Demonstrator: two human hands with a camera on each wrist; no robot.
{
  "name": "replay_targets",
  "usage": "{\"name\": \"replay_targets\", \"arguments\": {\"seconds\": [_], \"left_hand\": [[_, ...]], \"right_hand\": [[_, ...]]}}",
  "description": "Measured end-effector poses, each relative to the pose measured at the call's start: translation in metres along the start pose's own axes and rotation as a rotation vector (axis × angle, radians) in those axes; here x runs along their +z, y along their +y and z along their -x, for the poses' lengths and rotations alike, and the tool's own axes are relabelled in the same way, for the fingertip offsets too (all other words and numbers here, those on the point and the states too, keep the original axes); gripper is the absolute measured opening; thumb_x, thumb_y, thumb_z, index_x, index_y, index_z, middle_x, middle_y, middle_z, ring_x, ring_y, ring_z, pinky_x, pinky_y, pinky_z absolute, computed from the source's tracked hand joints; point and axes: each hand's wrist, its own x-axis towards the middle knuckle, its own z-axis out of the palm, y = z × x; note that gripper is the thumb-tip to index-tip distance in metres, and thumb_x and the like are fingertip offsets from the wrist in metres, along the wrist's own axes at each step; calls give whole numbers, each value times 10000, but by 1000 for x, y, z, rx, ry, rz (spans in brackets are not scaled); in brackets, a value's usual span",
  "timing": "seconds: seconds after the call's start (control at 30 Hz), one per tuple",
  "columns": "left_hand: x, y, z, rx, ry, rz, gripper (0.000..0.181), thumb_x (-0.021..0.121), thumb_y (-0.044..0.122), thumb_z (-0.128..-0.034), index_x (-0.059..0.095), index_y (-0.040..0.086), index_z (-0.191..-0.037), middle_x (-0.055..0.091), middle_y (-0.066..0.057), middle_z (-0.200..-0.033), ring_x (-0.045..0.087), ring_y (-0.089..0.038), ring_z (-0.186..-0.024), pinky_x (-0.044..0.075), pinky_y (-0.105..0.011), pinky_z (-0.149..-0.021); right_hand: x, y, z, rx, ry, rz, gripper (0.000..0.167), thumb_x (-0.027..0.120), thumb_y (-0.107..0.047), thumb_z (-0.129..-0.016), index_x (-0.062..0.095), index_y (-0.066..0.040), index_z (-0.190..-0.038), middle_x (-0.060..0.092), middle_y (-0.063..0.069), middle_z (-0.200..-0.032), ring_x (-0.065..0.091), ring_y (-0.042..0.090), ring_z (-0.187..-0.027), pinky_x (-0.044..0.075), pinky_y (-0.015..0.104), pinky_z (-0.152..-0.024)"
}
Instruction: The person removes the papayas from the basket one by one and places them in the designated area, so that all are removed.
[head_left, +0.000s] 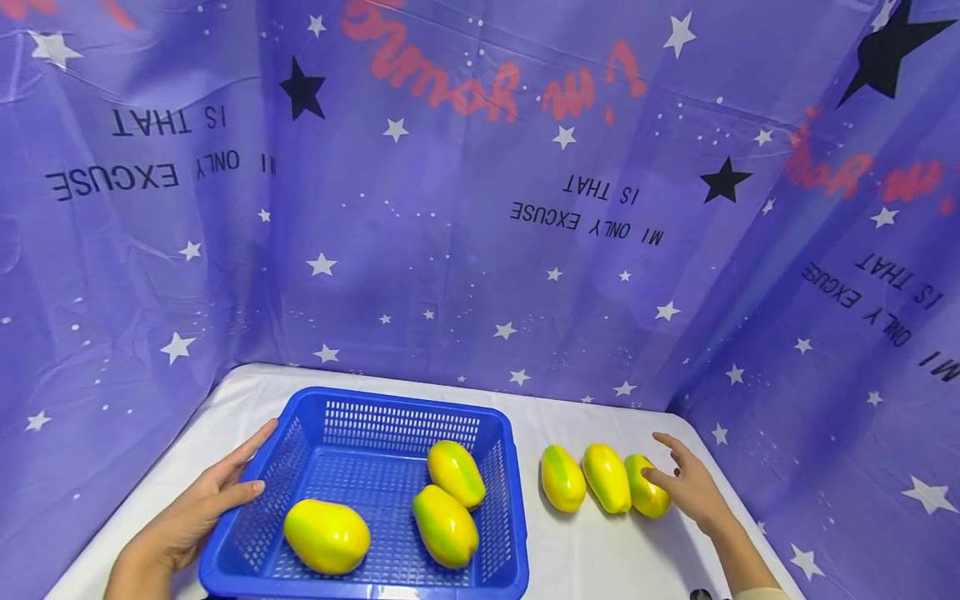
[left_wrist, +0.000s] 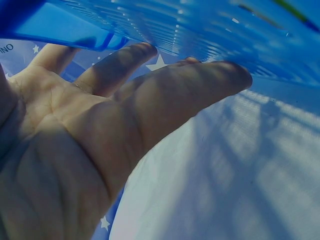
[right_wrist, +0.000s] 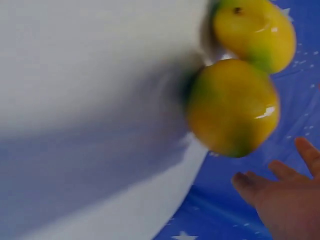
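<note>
A blue plastic basket (head_left: 390, 588) with perforated walls holds three yellow-green mangoes: one mango (head_left: 327, 537) at the left, and a front mango (head_left: 446, 527) touching a rear mango (head_left: 457, 474) at the right. At the basket's left rim, my left hand (head_left: 197, 510) rests with extended fingers; the left wrist view shows its palm and straight fingers (left_wrist: 170, 100) against the wall. Right of the basket lie a mango (head_left: 562, 478), a middle mango (head_left: 607, 478) and a rightmost mango (head_left: 643, 487). My right hand (head_left: 693, 485) is spread beside the rightmost mango, with a gap visible in the right wrist view.
A white cloth (head_left: 577, 558) covers the table. Purple curtains (head_left: 450, 250) with stars and lettering hang behind it and along both sides. A small dark object (head_left: 701, 594) shows at the bottom edge, near the right forearm.
</note>
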Motion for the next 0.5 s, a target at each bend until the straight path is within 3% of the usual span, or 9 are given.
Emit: {"name": "replay_targets", "arguments": {"seconds": [0.1, 0.2, 0.5], "left_hand": [[1, 3, -1, -3, 24, -34, 732, 483, 139, -990, 103, 392, -1562, -28, -14, -1616, 485, -24, -1222, 491, -391, -965], [1, 3, -1, -2, 22, -24, 733, 484, 142, -988, 102, 386, -1564, -78, -47, -1620, 493, -50, -1228, 489, -399, -967], [0, -1, 0, 11, -34, 53, 716, 441, 106, -1003, 89, 372, -1566, 324, 250, -1446, 504, -204, -1259, 454, -515, -979]], "right_hand": [[-4, -14, -4, -35, 29, 5, 796, 730, -305, -870, 311, -104, -1516, 257, 235, -1543, 230, 546, -1355, 281, 659, -1055], [-6, -32, -8, -82, 49, 1, 839, 747, -300, -858, 279, -157, -1540, 227, 204, -1563, 218, 515, -1375, 272, 649, -1066], [-2, -95, -17, -258, 36, -23, 851, 779, -242, -830, 296, -237, -1531, 192, 129, -1590, 220, 433, -1410, 273, 636, -1069]]}}
